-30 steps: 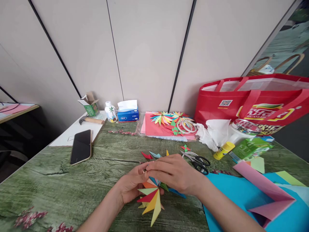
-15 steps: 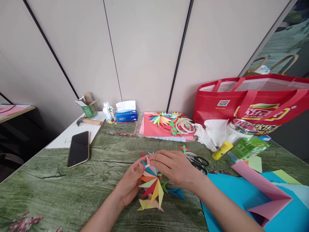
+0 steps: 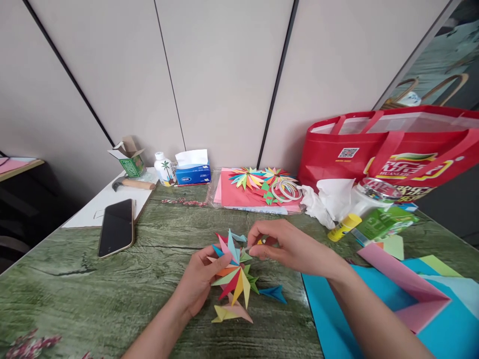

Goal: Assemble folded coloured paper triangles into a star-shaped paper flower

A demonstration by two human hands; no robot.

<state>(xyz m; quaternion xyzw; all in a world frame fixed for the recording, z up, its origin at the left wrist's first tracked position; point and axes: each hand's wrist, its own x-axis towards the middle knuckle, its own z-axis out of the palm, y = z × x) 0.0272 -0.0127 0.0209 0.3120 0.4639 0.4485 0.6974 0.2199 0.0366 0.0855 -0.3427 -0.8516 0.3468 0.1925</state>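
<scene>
With left hand [image 3: 198,281] clamped on the left side of a many-coloured paper star [image 3: 239,280], holding it at the near middle of the green table [image 3: 149,294]. With right hand [image 3: 290,244] apart from the left, bunching fingertips at the star's far right edge; impossible to tell whether gripping a piece there. Judged partway built: already joined into a fan on the left and near sides, seemingly not closed on the right. Count, as apparently unjoined, a blue folded piece [image 3: 274,294] on the right, plus a yellow piece [image 3: 223,314] and a peach piece [image 3: 243,309] nearer. Compare with two complete-looking stars [image 3: 247,178] lying on red paper [image 3: 235,196] at the far side.
</scene>
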